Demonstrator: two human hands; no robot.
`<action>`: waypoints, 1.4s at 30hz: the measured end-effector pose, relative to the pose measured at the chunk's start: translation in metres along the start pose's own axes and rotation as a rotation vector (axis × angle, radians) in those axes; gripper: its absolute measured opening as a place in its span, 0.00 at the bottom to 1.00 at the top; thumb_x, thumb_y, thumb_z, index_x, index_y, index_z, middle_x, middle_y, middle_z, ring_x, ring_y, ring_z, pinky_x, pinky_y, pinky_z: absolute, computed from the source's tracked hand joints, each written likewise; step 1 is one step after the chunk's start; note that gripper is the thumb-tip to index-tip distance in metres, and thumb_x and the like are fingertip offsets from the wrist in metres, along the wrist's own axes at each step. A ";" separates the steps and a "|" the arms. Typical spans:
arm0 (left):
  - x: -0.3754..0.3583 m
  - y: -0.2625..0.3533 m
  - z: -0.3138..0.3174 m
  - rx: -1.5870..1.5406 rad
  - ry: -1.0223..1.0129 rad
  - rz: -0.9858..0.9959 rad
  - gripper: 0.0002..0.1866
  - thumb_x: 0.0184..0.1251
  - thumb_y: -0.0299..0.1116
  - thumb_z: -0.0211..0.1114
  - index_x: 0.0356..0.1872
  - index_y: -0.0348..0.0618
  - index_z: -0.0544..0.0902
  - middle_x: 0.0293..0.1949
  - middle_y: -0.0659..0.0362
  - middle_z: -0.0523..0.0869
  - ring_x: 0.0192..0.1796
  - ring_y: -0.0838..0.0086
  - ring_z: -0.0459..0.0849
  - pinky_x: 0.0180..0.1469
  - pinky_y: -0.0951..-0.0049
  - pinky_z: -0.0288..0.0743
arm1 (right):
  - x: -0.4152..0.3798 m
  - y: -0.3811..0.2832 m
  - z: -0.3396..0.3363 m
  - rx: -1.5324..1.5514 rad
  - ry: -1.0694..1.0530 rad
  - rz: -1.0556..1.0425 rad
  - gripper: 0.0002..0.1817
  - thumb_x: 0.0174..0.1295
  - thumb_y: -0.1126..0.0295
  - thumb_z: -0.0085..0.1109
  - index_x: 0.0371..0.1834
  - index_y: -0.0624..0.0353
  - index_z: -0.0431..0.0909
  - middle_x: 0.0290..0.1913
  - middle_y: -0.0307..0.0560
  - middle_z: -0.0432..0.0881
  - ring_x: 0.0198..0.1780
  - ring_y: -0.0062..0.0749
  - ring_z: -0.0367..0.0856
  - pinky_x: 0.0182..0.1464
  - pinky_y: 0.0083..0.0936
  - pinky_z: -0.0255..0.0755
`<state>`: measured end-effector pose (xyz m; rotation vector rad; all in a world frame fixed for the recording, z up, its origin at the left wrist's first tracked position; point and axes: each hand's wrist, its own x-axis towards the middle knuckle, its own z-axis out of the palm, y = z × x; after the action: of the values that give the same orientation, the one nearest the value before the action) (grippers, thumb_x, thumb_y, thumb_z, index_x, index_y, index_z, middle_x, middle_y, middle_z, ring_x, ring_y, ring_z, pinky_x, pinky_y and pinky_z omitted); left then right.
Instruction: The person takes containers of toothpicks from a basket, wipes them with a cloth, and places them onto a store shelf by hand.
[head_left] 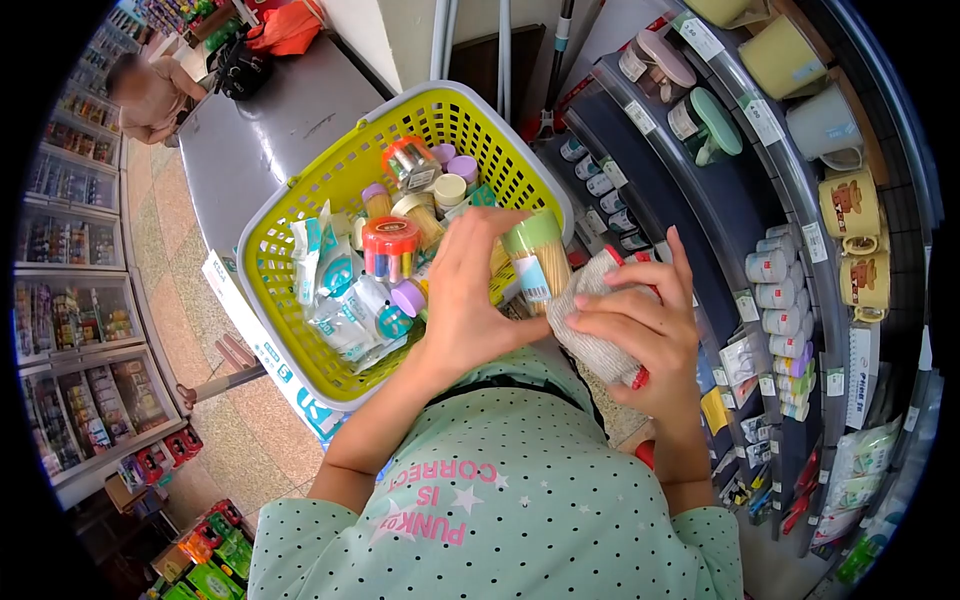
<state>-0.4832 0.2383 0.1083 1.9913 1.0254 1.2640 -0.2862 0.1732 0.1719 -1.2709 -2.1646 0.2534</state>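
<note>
My left hand (470, 290) is closed around a clear jar of toothpicks (540, 262) with a green lid; its fingers reach the lid and its thumb lies near the base. A barcode label shows on the jar's side. My right hand (650, 325) grips a bunched, off-white knitted glove (600, 320) with red edging, which presses against the jar's side. Just beyond my left hand stands a yellow-green basket (275, 310). Inside it are a red-lidded jar (390, 248), several purple-lidded jars and white-and-teal packets (365, 318).
The basket rests at the end of a grey counter (265, 140). Close on my right, store shelves (740, 230) carry mugs (850, 205), small containers and packets. A person (155, 100) is at the far left, near glass-fronted cabinets (75, 310). Poles (505, 60) stand behind the basket.
</note>
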 end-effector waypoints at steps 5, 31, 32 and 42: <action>0.008 -0.005 -0.003 -0.082 0.040 -0.021 0.45 0.32 0.28 0.82 0.61 0.40 0.73 0.53 0.49 0.78 0.56 0.51 0.79 0.57 0.58 0.76 | -0.007 0.003 -0.008 0.049 0.026 0.040 0.21 0.35 0.67 0.68 0.39 0.48 0.91 0.42 0.32 0.89 0.49 0.34 0.80 0.81 0.61 0.42; -0.001 0.013 -0.005 -0.043 -0.112 -0.079 0.44 0.29 0.23 0.80 0.60 0.41 0.77 0.54 0.50 0.76 0.58 0.53 0.76 0.59 0.60 0.75 | 0.017 0.009 0.009 -0.129 0.092 -0.008 0.24 0.36 0.76 0.70 0.43 0.50 0.89 0.46 0.33 0.87 0.51 0.34 0.80 0.78 0.65 0.43; -0.002 0.012 -0.004 -0.047 -0.101 -0.084 0.44 0.30 0.24 0.79 0.60 0.40 0.77 0.53 0.49 0.76 0.57 0.51 0.76 0.60 0.58 0.74 | 0.016 0.008 0.008 -0.107 0.069 -0.006 0.23 0.35 0.76 0.70 0.42 0.50 0.89 0.45 0.33 0.86 0.51 0.34 0.80 0.78 0.66 0.43; 0.004 0.004 -0.006 -0.198 -0.046 -0.179 0.44 0.35 0.19 0.78 0.64 0.42 0.74 0.59 0.51 0.72 0.63 0.58 0.76 0.63 0.60 0.79 | 0.001 0.011 -0.003 0.104 -0.043 0.103 0.22 0.33 0.79 0.72 0.37 0.50 0.90 0.38 0.34 0.87 0.49 0.35 0.80 0.79 0.57 0.47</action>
<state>-0.4861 0.2396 0.1160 1.7315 0.9921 1.1695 -0.2769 0.1796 0.1699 -1.3299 -2.0954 0.4334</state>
